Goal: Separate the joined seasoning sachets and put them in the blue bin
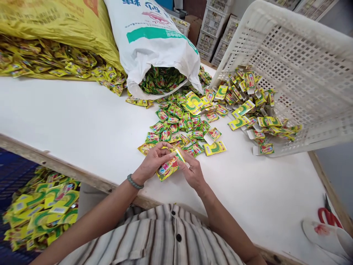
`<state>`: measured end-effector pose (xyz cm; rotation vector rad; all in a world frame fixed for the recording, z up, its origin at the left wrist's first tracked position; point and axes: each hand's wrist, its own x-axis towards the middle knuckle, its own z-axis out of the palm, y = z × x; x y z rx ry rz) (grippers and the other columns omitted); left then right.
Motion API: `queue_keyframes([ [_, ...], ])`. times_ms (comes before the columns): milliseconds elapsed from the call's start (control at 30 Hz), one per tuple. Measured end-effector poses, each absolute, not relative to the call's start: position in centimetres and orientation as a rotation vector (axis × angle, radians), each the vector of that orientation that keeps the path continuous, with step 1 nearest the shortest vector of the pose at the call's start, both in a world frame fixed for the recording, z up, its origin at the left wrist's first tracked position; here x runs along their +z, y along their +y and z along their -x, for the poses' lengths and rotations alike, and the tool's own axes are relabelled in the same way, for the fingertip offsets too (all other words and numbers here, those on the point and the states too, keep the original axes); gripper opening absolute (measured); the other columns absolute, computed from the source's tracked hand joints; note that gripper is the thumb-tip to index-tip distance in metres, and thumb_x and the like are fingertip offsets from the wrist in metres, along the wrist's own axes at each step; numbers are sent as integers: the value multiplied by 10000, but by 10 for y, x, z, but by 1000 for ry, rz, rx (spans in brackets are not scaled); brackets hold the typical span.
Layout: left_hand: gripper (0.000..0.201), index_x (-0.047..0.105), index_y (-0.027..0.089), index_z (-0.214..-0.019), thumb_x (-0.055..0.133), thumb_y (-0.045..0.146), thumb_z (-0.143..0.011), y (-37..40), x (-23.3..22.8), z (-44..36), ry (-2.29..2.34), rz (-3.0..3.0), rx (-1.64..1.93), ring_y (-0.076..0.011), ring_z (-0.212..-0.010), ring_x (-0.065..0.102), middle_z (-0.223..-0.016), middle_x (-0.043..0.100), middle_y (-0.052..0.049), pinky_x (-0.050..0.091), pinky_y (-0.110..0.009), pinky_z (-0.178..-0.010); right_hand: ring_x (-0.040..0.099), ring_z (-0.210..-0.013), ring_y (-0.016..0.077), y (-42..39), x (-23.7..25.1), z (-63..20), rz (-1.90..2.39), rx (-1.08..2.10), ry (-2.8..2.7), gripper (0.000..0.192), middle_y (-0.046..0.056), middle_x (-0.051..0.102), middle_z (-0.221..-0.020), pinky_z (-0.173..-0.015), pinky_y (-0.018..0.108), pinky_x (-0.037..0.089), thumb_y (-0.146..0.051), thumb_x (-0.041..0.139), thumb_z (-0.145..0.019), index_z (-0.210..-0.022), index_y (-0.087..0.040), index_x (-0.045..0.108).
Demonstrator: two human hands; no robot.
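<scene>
Between my two hands is a small yellow and green candy box (168, 167), tilted above the white table near its front edge. My left hand (156, 160), with a braided bracelet at the wrist, pinches the box's upper left side. On the right side my right hand (192, 169) grips the same box, thumb on its printed face. The box's far end is partly hidden by my fingers. Just beyond my hands lies a heap of green candy sachets (176, 121). A flat-lying candy box (215, 148) rests right of them.
A white sack (157, 40) spills sachets onto the table (82, 114). Left of it bulges a yellow bag (60, 22) of packets. A tipped white basket (303, 73) holds small boxes. Scissors (328, 215) and a cup (325, 235) are at right. A blue crate (11, 173) of boxes stands below left.
</scene>
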<state>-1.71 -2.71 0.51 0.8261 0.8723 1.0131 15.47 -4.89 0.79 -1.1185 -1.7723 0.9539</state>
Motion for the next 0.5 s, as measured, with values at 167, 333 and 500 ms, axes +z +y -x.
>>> queue_keyframes([
  [167,445,485,210,-1007,788,343,-709,-30,6,21,846,-830,985,-72,-455,529,-598,628,67,409,-165,-461,586,-1149,233,-52,4,-149,1146,772,-1913,502,84,641,-1258,-1007,390,446,-376,576,-896,-1382,-274,505],
  [333,467,493,219,-1002,793,396,-691,-28,6,18,937,-871,991,-92,-457,548,-596,626,64,407,-180,-451,549,-1201,215,-45,-2,-150,1145,685,-2025,416,67,616,-1295,-1039,392,408,-373,547,-915,-1323,-293,563],
  [500,512,580,203,-962,833,464,-601,-37,34,75,1317,-1072,970,-153,-602,638,-663,691,34,477,-218,-533,451,-1280,270,-24,-10,-187,1492,240,-1786,387,115,549,-1348,-1086,484,299,-426,542,-905,-1243,-256,622],
])
